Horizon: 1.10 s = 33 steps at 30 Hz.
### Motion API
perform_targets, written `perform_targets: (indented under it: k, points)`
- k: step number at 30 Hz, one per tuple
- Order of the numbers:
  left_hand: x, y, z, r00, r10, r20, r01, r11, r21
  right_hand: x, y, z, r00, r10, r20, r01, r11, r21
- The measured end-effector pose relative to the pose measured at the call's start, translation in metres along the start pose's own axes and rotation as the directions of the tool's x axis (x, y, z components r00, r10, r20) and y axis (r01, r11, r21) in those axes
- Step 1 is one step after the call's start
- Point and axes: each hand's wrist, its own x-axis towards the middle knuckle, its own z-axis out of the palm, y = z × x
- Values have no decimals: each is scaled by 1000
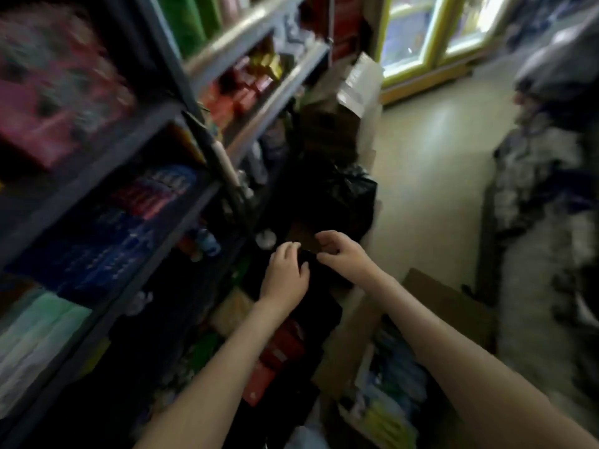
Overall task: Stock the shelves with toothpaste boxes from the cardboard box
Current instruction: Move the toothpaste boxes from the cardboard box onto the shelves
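The whole view is blurred by motion. Both my hands reach forward over a dark heap beside the shelf unit. My left hand [285,273] hovers with loosely bent fingers and holds nothing I can see. My right hand [338,254] curls thumb and fingers round the edge of a brown cardboard piece [303,238]. The open cardboard box [450,306] stands on the floor at the lower right, under my right forearm, with pale blue and green toothpaste boxes [392,393] inside. Blue and red toothpaste boxes [129,222] fill a middle shelf on the left.
Grey metal shelves [181,218] run along the left with pink, green and red packs. Red boxes [275,358] lie low beneath my left forearm. A black plastic bag [343,196] and stacked cartons [350,92] stand ahead. Pale floor [431,176] lies to the right, and a glass-door cooler [421,37] stands at the back.
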Motion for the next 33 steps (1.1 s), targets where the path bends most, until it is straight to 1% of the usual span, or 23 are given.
perform_targets:
  k: [2,4,7,9,14,16,18,20,22,24,26,29,33]
  points:
    - [-9,14,62,993,11,115,-14,1000,23,-25,75,-21,991,130,-35,-130,991,-14]
    - [-20,23,127,974,21,224,-30,999,37,-53,153,-29,957,285,-50,-286,958,-11]
    - [-38,20,222,917,0,398,-20,999,46,-94,268,-20,875,483,-10,-484,875,-23]
    - [-52,8,282,859,-20,512,-8,999,53,-120,341,1,806,591,26,-591,806,-34]
    - [-80,-50,411,698,-82,711,-27,990,140,-164,493,79,635,764,116,-760,645,-84]
    - [-87,-75,451,641,-95,761,-59,983,172,-171,539,110,591,791,158,-784,609,-120]
    - [-92,-96,484,584,-102,805,-101,975,196,-172,576,136,565,803,193,-790,593,-154]
    - [-95,-112,510,524,-127,842,-137,963,231,-167,602,156,560,803,206,-781,594,-191]
    - [-98,-122,530,475,-156,866,-178,947,268,-160,622,169,583,791,185,-758,611,-226]
    - [-99,-130,547,448,-177,876,-206,933,294,-152,636,179,614,777,139,-728,625,-281]
    - [-98,-134,559,440,-188,878,-215,927,306,-145,644,185,627,771,115,-709,625,-327]
    - [-92,-135,570,467,-182,865,-197,933,303,-139,651,189,632,763,132,-699,636,-326]
    - [-83,-135,583,570,-138,810,-191,937,294,-132,656,188,661,737,138,-687,669,-284]
